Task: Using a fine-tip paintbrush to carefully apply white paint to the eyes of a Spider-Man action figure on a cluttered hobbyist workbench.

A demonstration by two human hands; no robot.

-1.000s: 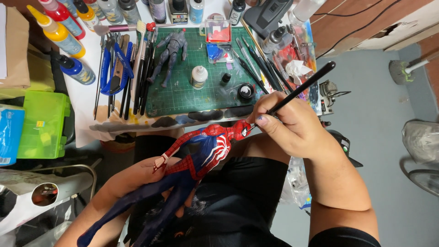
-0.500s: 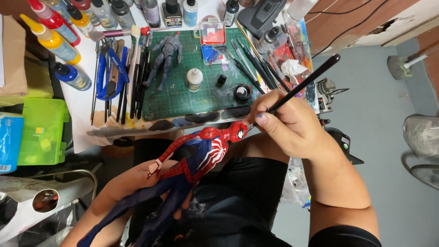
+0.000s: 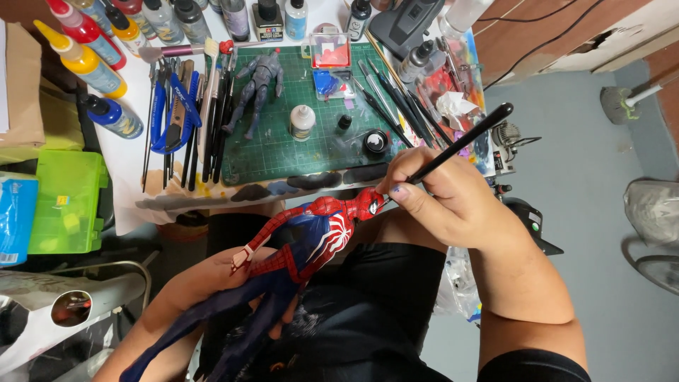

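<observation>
Right hand [image 3: 453, 201] pinching black paintbrush [image 3: 456, 147], tip at head of red-and-blue action figure [image 3: 304, 240]; left hand [image 3: 212, 279] gripping figure's waist.

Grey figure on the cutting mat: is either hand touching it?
No. The grey figure lies alone on the green cutting mat; the left hand holds the red-and-blue figure, the right hand a paintbrush.
</observation>
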